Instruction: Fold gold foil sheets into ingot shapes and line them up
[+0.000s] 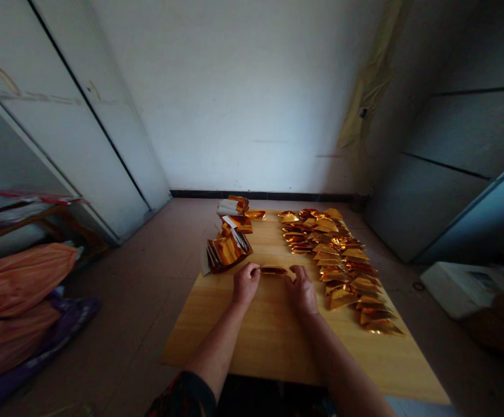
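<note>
Left grip (pixel 246 285) pinches one end of a folded gold paper (pixel 274 270), which I see between both hands over the middle of the wooden counter (pixel 273 336). Right grip (pixel 302 289) is at the other end, thumb and curved fingers spread apart; I cannot tell whether it touches the paper. Beyond my left hand I have stacks of gold sheets (pixel 228 250), and to the right, overlapping rows of folded gold pieces (pixel 342 255).
</note>
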The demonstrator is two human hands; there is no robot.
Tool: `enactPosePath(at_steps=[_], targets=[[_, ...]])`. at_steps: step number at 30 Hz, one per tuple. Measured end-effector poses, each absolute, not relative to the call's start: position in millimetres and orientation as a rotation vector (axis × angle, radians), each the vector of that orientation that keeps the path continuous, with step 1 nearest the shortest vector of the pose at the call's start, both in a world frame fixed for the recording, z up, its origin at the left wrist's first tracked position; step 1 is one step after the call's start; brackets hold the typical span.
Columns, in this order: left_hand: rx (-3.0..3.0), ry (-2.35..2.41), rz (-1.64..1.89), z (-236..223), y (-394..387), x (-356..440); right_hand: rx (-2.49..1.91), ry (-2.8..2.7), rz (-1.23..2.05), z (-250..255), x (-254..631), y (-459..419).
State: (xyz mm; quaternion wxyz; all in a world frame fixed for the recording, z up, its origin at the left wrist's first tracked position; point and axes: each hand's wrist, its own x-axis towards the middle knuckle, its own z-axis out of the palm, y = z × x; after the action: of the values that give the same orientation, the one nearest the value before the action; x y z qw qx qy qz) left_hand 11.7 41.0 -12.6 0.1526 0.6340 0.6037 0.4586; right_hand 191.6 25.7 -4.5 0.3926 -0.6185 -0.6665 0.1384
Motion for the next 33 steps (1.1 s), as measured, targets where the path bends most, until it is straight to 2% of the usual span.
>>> enactPosePath(at_steps=[13, 21, 33], targets=[[1.638, 1.676, 1.492, -14, 46, 11, -1.622, -1.499, 0.606, 1, 198, 21], [1.394, 1.646, 1.483, -11, 51, 20, -1.609, -1.447, 0.674, 5, 196, 20], [1.180, 1.414, 1.462, 0, 64, 58, -1.375, -1.713, 0.709, 1, 205, -15]])
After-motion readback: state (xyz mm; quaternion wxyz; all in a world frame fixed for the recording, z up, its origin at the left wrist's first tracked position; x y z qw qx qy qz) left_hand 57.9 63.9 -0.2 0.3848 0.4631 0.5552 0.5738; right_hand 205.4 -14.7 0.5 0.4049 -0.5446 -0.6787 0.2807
